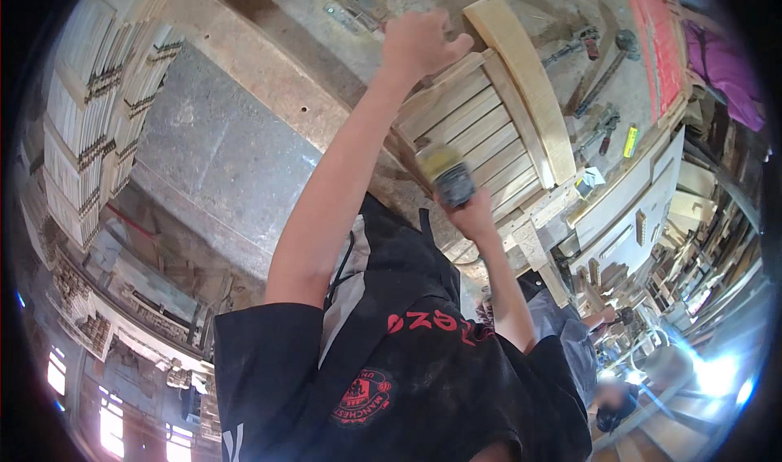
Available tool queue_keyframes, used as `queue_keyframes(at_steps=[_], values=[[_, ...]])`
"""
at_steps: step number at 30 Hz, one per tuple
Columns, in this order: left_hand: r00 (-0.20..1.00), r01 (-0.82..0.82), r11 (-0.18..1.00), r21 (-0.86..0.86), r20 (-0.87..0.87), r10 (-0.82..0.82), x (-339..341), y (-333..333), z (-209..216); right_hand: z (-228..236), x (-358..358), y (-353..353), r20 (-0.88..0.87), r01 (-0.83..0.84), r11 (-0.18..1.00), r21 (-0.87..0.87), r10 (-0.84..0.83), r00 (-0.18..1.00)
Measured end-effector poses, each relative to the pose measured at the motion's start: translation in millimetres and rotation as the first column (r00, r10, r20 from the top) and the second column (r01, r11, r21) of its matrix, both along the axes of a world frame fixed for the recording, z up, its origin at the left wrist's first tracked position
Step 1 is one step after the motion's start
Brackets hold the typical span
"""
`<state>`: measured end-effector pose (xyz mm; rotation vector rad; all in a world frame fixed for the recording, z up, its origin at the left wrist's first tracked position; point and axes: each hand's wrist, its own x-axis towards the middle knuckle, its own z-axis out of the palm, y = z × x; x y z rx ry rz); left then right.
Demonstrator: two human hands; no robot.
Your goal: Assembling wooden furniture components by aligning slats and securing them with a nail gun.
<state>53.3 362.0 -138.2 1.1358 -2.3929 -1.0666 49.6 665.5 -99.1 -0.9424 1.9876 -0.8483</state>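
Just the head cam here, so treat the view as a clock face. The main thing is a pale slatted wooden panel (481,128) at about 1 to 2 o'clock, a row of slats inside a frame. A thick curved wooden rail (533,87) runs along its far side from the centre.

Left hand (423,45) is up at 12 o'clock, by the panel's top corner, fingers curled. Can't tell if it's actually gripping the wood or just resting there. Right hand (472,212) is just off centre toward 3 o'clock, wrapped around a yellow-and-dark sander-looking power tool (446,175). The tool's pretty blurry and sits at the panel's near edge; no way to tell if it's touching.

Around that: some clamps (605,128) at 2 o'clock past the rail, with a small yellow box (630,142) next to them. Big stacks of wooden pieces (85,128) at 10 o'clock, and a grey slab (220,152) between those and the left forearm. There's a co-worker (570,340) over at 4 o'clock too, partly behind the wearer's black shirt (456,397).
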Motion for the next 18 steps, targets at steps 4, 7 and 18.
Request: queue_keyframes(at_steps=[4,7,18], values=[[1.000,-0.019,0.999,-0.035,-0.005,0.019,5.4,-2.0,-10.7,21.9,37.3,-37.8,0.004,-0.205,0.858,0.470,0.230,0.973],[1.000,-0.029,0.999,-0.029,0.002,0.029,3.6,-0.6,-10.7,25.3,44.2,-46.1,0.016,-0.219,0.786,0.578,0.258,0.966],[0.994,-0.085,0.996,-0.022,-0.076,0.083,0.7,3.0,-8.4,21.3,39.1,-31.8,-0.025,-0.129,0.861,0.492,0.162,0.987]])
